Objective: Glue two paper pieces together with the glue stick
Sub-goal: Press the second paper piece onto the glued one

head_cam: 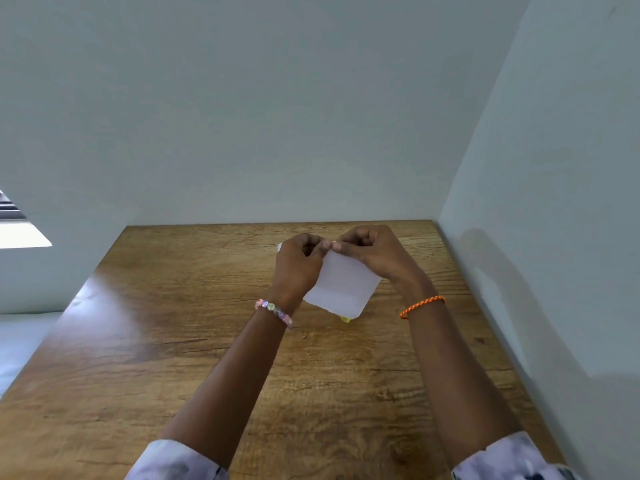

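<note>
Sleeves (176, 460), pale and patterned, cut off by the frame at 6 o'clock. Beyond them, your forearms run over the table (138, 341); beaded bracelet (273, 311) on the left wrist, orange cord (422, 305) on the right.

Paper (341, 287): white, held up off the wood at centre, its top edge at 12 o'clock between both hands. Left hand (299, 268) pinches that edge with curled fingers; right hand (372, 252) does likewise, thumbs nearly touching. Judged light, limp, easily creased or torn; you do best holding it by the edges, as now, with gentle pressure.

Yellow item (345, 319): a sliver showing under the paper's lower edge at 6 o'clock, possibly the glue stick, mostly hidden.

Whether you hold one sheet or two pressed together cannot be told. A small white bit past the left knuckles at 11 o'clock is unclear.
</note>
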